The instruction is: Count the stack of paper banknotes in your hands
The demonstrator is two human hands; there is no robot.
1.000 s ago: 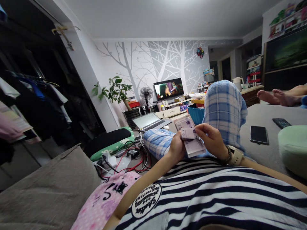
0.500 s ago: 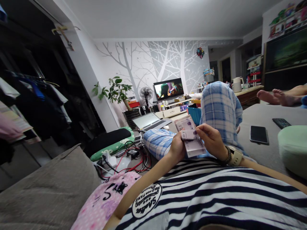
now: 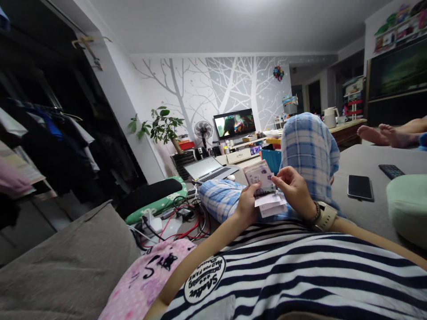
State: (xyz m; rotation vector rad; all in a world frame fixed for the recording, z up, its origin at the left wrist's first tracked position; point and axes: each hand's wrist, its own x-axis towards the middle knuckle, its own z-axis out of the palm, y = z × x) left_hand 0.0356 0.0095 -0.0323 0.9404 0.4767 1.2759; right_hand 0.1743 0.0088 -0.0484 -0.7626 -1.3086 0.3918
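Banknotes are in your hands, above your plaid trousers.
Your left hand holds them by the left edge; your right hand, fingers narrow, is at their right edge, whether gripping I cannot tell.

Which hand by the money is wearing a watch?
The right hand: its wrist carries a pale watch and a dark bracelet. The left hand, gripping the banknotes, has a bare wrist.

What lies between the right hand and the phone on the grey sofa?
In the head view, the raised plaid trouser leg, then a stretch of grey sofa, lie between the right hand and the phone.
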